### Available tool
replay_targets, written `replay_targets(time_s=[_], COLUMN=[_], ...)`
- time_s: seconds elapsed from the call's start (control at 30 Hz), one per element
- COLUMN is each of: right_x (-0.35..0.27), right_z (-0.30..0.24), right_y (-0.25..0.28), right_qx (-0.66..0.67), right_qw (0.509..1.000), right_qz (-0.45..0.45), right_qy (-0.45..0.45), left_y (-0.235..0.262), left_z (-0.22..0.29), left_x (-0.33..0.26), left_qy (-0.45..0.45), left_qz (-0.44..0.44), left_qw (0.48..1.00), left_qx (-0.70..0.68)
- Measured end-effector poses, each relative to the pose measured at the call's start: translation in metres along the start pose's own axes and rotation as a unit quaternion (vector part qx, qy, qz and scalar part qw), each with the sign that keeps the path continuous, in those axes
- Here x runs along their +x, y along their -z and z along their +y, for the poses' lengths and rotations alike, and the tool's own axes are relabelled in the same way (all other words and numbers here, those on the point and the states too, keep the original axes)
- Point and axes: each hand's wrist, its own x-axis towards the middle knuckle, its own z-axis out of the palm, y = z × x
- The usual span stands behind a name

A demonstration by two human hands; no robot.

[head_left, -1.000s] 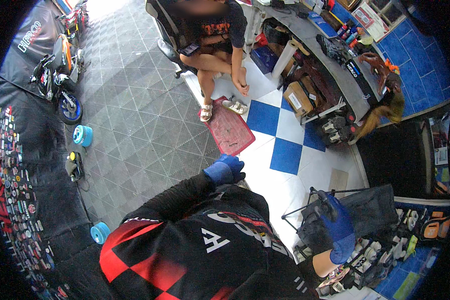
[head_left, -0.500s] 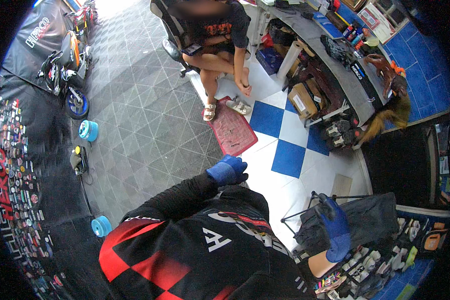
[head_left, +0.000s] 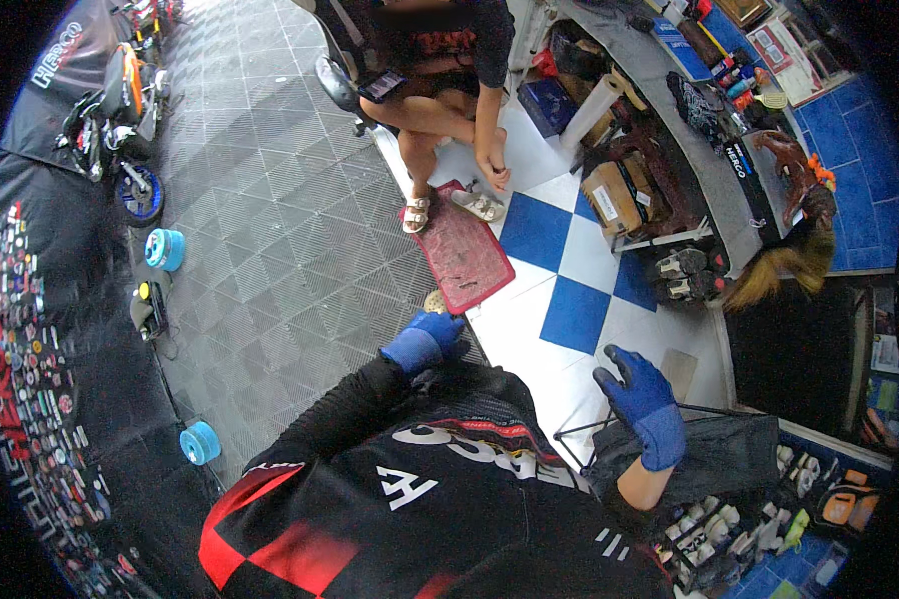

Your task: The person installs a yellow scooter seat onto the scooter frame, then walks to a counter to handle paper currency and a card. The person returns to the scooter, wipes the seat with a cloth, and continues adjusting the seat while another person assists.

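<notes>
— Grey tiled floor [head_left: 260, 230], blue-and-white checks [head_left: 569, 290] beyond; red mat [head_left: 464, 255] under a seated person's feet.
— And the black bin bag [head_left: 714, 459] on its wire frame [head_left: 579, 429]?
— Lower right. Right hand [head_left: 644, 404] (blue glove) touching its rim, fingers loose, grasping nothing.
— Left hand [head_left: 425, 339]?
— Gloved, curled; grip unclear.

My right hand [head_left: 641, 404] has lifted off the black bag [head_left: 714, 454], toward twelve o'clock. My fingers have spread open.
</notes>
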Motion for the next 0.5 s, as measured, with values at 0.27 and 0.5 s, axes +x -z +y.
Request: replay_targets(time_s=[0.27, 0.5], right_x=[0.082, 0.113], right_z=[-0.07, -0.102], right_y=[0.02, 0.026], right_qx=[-0.05, -0.083], right_qw=[0.997, 0.995], right_qz=[0.01, -0.035], right_qy=[0.062, 0.039], left_y=[0.071, 0.102], left_z=[-0.075, -0.125], left_x=[0.022, 0.016], left_qy=[0.068, 0.154], left_qz=[0.022, 0.024], left_qw=[0.997, 0.988], left_qx=[-0.012, 0.012])
